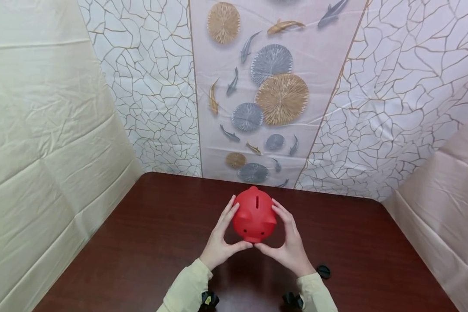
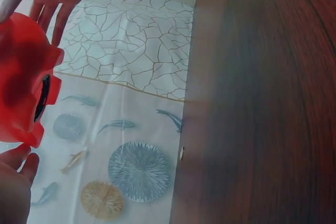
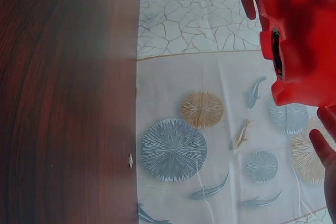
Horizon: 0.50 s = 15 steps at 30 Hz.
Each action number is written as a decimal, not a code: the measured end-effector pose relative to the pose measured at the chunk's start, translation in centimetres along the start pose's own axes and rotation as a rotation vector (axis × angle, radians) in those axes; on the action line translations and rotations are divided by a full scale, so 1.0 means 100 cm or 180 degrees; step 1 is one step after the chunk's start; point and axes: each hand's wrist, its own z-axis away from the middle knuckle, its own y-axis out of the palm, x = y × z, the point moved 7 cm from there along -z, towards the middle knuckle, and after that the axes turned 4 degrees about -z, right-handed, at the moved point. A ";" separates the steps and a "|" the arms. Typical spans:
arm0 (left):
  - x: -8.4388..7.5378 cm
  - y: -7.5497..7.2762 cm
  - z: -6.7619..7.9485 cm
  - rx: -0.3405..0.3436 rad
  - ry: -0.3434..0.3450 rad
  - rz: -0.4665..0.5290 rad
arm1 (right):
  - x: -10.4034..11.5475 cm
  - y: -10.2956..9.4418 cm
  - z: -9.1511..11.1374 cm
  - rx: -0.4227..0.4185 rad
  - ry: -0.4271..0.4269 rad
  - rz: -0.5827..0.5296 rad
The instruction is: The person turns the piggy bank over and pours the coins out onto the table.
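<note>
A red piggy bank (image 1: 253, 216) is held up over the dark table between both hands, its snout toward me and its coin slot upward. My left hand (image 1: 221, 242) grips its left side, the thumb at the snout and the fingers on the body. On the other side my right hand (image 1: 290, 247) does the same, thumb under the snout. Both wrist views show the piggy bank off the table, with stubby feet and a round dark area (image 3: 277, 53) on its belly. Whether that is a hole or a plug I cannot tell.
A black round disc (image 1: 323, 271) lies on the brown table (image 1: 171, 216), by my right wrist. A small pale object (image 2: 181, 153) sits near the table's far edge. Patterned cloth (image 1: 160, 86) hangs behind, with cream cloth (image 1: 43, 151) at the left.
</note>
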 end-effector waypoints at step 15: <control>0.036 0.001 0.016 -0.0301 -0.1026 0.0039 | -0.018 0.009 0.005 0.0262 0.1077 0.0932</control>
